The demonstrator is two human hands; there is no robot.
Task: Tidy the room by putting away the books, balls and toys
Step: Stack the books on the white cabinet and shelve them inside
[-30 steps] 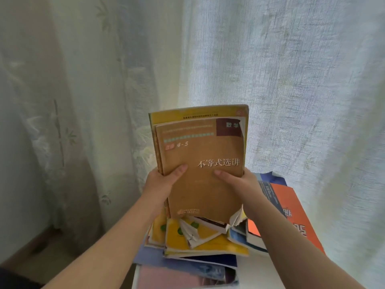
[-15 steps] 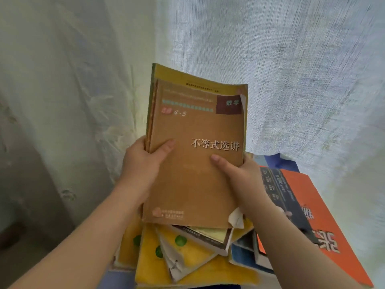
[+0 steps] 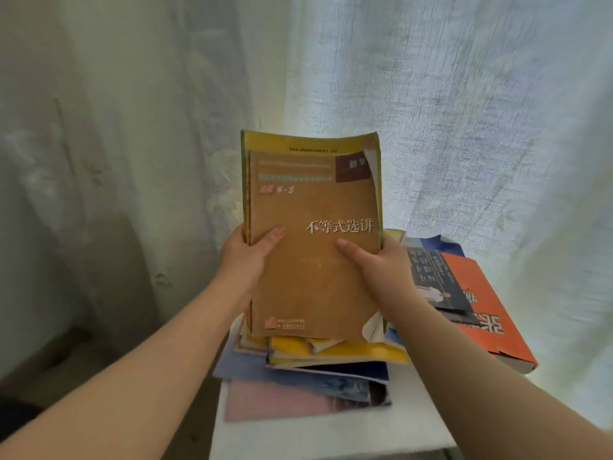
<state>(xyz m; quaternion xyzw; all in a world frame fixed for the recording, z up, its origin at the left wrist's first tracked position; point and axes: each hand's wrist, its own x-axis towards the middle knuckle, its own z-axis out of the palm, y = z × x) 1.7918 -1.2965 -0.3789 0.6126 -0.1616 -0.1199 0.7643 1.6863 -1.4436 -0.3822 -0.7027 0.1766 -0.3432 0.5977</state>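
**As the left grip and right grip clasp it, the brown book stands upright**

The left grip curls round the book's left edge, thumb flat on the cover; the right grip holds the right edge likewise, so the book sits between them, rising mostly above both thumbs. A yellow book is pressed behind it in the same hold. Below lies a loose pile of books along the surface's left edge; an orange book lies at its far right corner
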